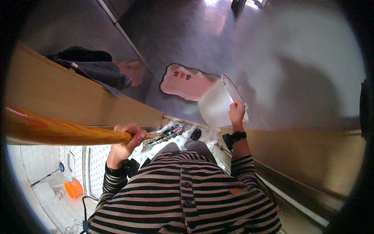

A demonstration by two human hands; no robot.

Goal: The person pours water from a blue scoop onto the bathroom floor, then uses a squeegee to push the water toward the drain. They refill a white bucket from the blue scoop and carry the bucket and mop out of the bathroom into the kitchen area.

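My left hand [128, 139] is closed around a yellow-orange pole [70, 130], which crosses the view from the left edge. At its lower end, by the doorway, lies a mop head [168, 134] of dark and pale strands. My right hand [237, 112] grips a white plastic bucket [214, 103] near its rim and thin handle. The bucket hangs tilted, its opening turned to the right, and I cannot see what is inside. Behind it a pink mat [187, 86] with a dark scalloped edge and small printed figures is partly hidden.
A doorway threshold [190, 121] divides grey floor from blue-and-white tiles. A dark towel [96, 68] hangs over the wooden door [79, 99] at left. At lower left are an orange bucket [73, 188] and a long-handled brush [46, 177]. A wooden panel [298, 155] borders the right.
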